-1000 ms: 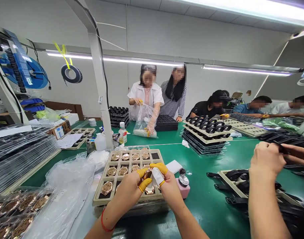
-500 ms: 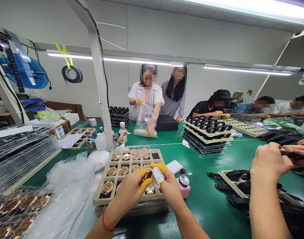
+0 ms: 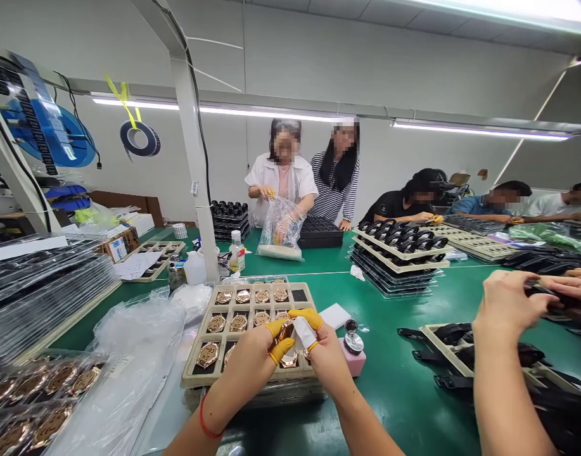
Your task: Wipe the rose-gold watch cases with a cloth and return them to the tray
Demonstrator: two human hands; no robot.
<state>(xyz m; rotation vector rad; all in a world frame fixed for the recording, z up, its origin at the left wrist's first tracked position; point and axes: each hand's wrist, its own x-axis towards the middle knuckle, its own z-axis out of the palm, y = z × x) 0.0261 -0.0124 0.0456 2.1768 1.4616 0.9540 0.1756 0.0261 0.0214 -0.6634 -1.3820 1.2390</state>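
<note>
My left hand point(image 3: 252, 354), in yellow finger cots, pinches a rose-gold watch case point(image 3: 285, 330) above the tray. Folded around the fingers of my right hand point(image 3: 321, 342) is a white cloth point(image 3: 303, 332), pressed against the case; this hand also wears yellow finger cots. Below both hands lies a cream compartment tray point(image 3: 195, 380) of rose-gold watch cases, on top of a stack. One compartment at its far right corner shows only black lining. Just right of my right hand stands a pink pump bottle point(image 3: 353, 360) with a metal top.
Plastic bags point(image 3: 133, 348) and another tray of watch cases point(image 3: 38, 405) lie at left, near stacked clear trays point(image 3: 52, 297). A co-worker's arm point(image 3: 502, 354) reaches in at right over a tray of black watches point(image 3: 454, 361). Across the green table, a person handles a clear bag point(image 3: 280, 237).
Both hands keep nearly the same pose on the watch case and cloth. The view has shifted slightly. Across the table, the person's hand has moved up inside the bag.
</note>
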